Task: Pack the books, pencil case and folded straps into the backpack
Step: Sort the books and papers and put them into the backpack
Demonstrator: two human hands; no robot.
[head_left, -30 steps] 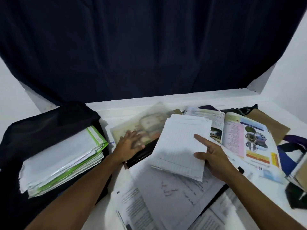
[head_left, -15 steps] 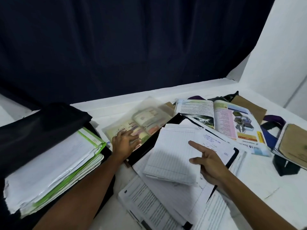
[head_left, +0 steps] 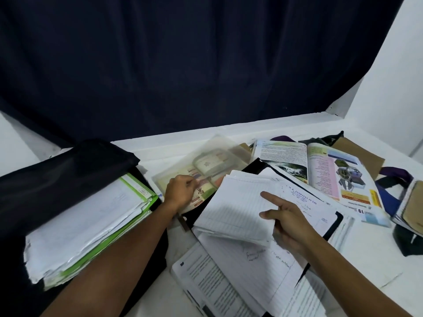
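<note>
While papers fill the backpack [head_left: 68, 170], left hand [head_left: 180, 191] pinches clear folder [head_left: 206, 165] — right hand [head_left: 286, 220] grips lined sheets [head_left: 235, 207].

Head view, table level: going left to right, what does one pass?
Stack of papers with green folder → left hand on the translucent plastic case → lined sheets held by the right hand → open textbook → brown-covered book.

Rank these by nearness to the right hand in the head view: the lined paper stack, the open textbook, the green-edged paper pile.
1. Lined paper stack: gripped by the right hand, at its left.
2. Open textbook: beyond the hand, toward the far right.
3. Green-edged paper pile: far left, on the black backpack, past the left hand.
</note>
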